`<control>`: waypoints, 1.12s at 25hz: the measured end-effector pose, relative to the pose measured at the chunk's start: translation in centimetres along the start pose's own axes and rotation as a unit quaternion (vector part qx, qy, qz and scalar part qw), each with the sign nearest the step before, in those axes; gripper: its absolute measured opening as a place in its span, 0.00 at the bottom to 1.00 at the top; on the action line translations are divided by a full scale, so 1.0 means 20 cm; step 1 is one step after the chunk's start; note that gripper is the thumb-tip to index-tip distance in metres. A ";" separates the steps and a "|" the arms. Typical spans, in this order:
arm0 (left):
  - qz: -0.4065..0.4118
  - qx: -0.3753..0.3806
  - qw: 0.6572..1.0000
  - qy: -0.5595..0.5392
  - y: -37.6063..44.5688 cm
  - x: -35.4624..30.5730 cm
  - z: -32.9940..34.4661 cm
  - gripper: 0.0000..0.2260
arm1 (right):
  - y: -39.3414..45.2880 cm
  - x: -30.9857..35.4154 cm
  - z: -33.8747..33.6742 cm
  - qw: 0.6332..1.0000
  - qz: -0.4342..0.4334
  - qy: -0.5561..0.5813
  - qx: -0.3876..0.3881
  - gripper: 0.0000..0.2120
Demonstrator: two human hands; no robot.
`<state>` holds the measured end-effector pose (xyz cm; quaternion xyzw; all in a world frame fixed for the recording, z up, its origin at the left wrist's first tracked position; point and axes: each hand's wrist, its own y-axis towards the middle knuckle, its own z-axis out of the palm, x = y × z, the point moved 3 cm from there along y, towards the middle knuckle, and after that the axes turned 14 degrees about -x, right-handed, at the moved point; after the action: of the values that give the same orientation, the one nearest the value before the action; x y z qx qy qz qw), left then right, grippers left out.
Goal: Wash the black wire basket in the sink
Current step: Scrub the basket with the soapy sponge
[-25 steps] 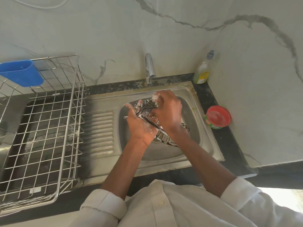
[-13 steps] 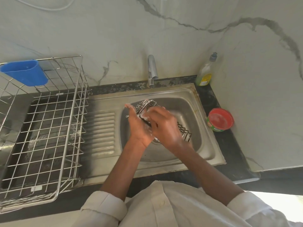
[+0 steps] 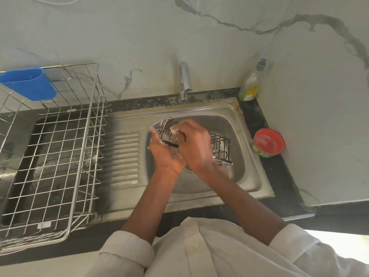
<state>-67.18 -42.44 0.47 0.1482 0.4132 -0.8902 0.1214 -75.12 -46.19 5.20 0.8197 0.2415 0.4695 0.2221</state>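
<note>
Black wire basket [image 3: 220, 144] sits tilted over the bowl of the steel sink [image 3: 229, 116], held above the drain between both hands. Only 1 view, the head camera, shows it.

From that view, the left hand [image 3: 162, 150] cups the basket's left end from beneath, fingers curled up around the wires. The right hand [image 3: 191, 141] lies across the top with fingers bent onto the frame; whether it also pinches a scrubber I cannot tell. White suds cling to the wires and to both hands.

Judging by its thin open mesh, the basket is likely light and stiff, though single wires may flex under pressure. Soap probably makes it slippery, so the thicker rim bars look like the safest hold, not the fine cross wires.

The tap [image 3: 184, 80] stands behind the bowl. A soap bottle [image 3: 251, 84] and a red-lidded tub [image 3: 268, 141] rest on the dark desk [image 3: 279, 176] to the right; a steel drying rack [image 3: 60, 148] stands left.
</note>
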 end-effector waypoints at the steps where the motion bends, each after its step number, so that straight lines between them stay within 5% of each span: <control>1: 0.004 0.000 1.000 -0.013 0.00 -0.01 0.00 0.34 | -0.03 -0.03 -0.02 1.000 -0.010 -0.012 0.011 0.13; 6: 0.012 -0.031 0.997 -0.064 0.04 -0.02 -0.01 0.34 | -0.12 -0.26 -0.17 0.979 0.176 -0.103 -0.007 0.11; 12: -0.015 -0.019 0.999 -0.038 0.03 0.01 0.00 0.30 | 0.05 -0.01 0.05 0.998 0.065 0.008 -0.016 0.12; 21: -0.006 -0.030 0.998 -0.052 0.03 -0.01 -0.01 0.29 | -0.10 -0.48 -0.21 0.962 0.225 -0.149 -0.027 0.12; 28: -0.003 -0.041 0.996 -0.077 0.02 -0.02 -0.02 0.34 | -0.13 -0.14 -0.04 0.998 0.040 -0.017 0.047 0.15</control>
<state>-66.67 -42.46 0.08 0.0732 0.4391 -0.8819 0.1555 -77.50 -45.67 2.07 0.8461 0.2262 0.4525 0.1681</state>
